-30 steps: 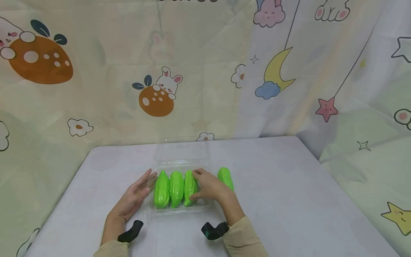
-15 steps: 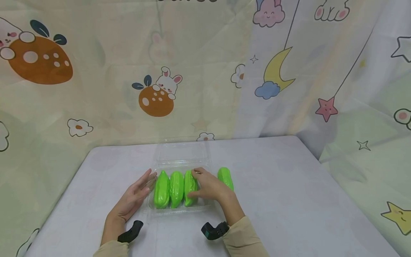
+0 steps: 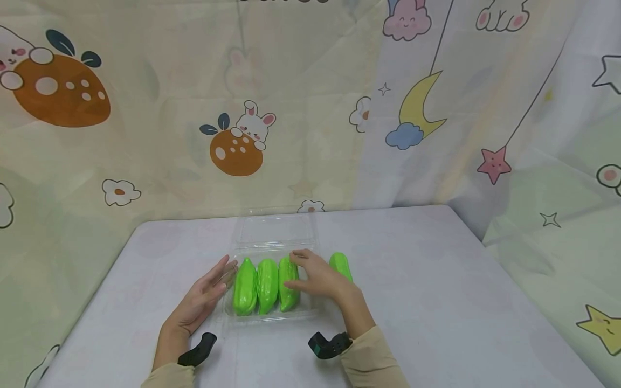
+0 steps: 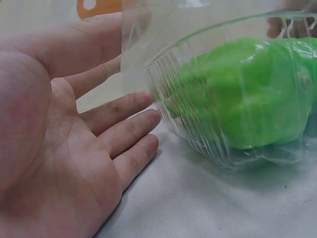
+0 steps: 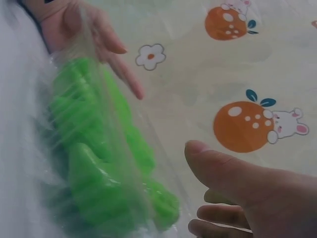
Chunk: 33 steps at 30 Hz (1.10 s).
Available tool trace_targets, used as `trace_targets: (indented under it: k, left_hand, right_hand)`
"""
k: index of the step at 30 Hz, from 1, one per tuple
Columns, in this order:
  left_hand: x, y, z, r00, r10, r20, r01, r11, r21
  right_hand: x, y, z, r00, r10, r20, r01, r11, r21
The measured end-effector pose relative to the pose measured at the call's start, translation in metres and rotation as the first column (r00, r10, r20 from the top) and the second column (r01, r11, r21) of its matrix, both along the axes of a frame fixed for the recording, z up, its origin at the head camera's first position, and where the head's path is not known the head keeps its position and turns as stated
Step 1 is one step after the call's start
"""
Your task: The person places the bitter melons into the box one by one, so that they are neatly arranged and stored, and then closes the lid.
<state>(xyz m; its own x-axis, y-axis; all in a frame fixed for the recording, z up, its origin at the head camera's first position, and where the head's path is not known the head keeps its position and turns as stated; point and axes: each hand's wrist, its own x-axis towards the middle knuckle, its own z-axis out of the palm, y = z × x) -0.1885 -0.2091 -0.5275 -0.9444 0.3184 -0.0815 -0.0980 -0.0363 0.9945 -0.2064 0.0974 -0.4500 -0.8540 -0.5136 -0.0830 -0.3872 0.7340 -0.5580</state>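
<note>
A clear plastic clamshell box [image 3: 271, 319] holds three glossy, bright green, long vegetables [image 3: 268, 285] with tapered ends, lying side by side. My left hand [image 3: 200, 300] is at the box's left side, and in the left wrist view its straight fingertips come right up to the ribbed wall [image 4: 173, 99]. Above the box's right part is my right hand [image 3: 320, 277], partly overlapping the rightmost vegetable [image 3: 289, 296] in the head view. The right wrist view shows its thumb [image 5: 218, 168] extended, with nothing held. A fourth green vegetable [image 3: 341, 265] lies right of the box, half hidden behind the right hand.
The box's clear lid [image 3: 276, 231] stands folded back toward the wall. A white-covered table [image 3: 427, 302] extends on both sides, its back edge meeting a printed cloth backdrop [image 3: 310, 108]. A thin cable [image 3: 41, 364] hangs by the left edge.
My right hand has let go of the rightmost vegetable in the box and risen slightly up and to the right, its thumb lifting off. The left hand stays put.
</note>
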Motion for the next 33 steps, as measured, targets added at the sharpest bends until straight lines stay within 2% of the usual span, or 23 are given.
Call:
trace_targets:
  k: [8,12,19,23,33]
  left_hand:
    - [0.0,0.0,0.0,1.0,-0.002,-0.003,0.002,1.0,-0.006]
    - [0.0,0.0,0.001,1.0,-0.007,-0.004,0.007,1.0,-0.003]
    - [0.0,0.0,0.002,1.0,-0.009,0.0,0.009,1.0,-0.006]
    - [0.001,-0.001,0.002,1.0,-0.008,-0.001,0.008,1.0,-0.003]
    - [0.0,-0.001,0.0,1.0,-0.007,-0.002,0.007,1.0,-0.002]
  right_hand:
    - [0.001,0.023,0.015,0.997,-0.074,-0.007,0.073,0.994,-0.077]
    - [0.0,0.035,0.017,0.993,-0.116,-0.018,0.113,0.988,-0.105]
    - [-0.003,0.054,0.019,0.989,-0.143,-0.033,0.138,0.983,-0.123]
    - [-0.005,0.066,0.016,0.988,-0.152,-0.033,0.147,0.982,-0.121]
    - [-0.01,0.097,0.001,0.974,-0.21,0.081,0.221,0.962,-0.162]
